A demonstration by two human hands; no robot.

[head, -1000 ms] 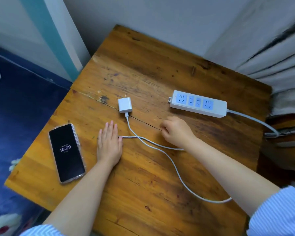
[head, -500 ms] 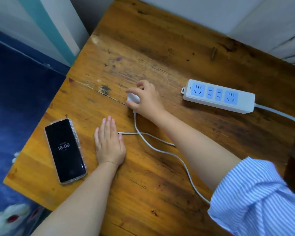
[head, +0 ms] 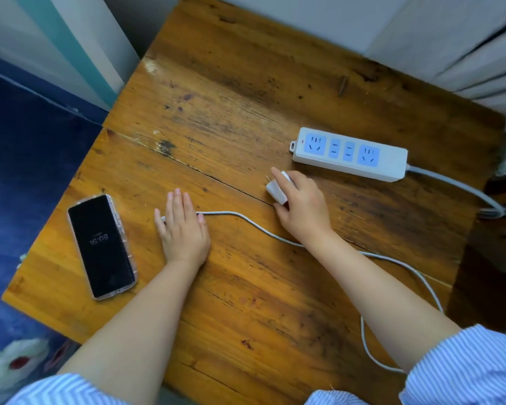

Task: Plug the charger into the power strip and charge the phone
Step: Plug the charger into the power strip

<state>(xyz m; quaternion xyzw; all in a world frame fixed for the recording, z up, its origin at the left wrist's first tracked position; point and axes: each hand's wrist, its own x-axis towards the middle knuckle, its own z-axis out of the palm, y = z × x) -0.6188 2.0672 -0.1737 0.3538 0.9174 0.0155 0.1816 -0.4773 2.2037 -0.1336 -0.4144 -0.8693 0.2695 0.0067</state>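
table (head: 246,97): worn, scratched varnished wood
power strip (head: 392,168): smooth matt white plastic
phone (head: 101,247): glossy glass, clear case
sleeve (head: 468,372): striped cloth

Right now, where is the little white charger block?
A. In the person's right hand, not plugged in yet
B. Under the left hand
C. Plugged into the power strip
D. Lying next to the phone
A. The right hand grips the white charger just short of the power strip, its prongs bare and all the sockets empty; the left hand lies flat on the cable, beside the phone.
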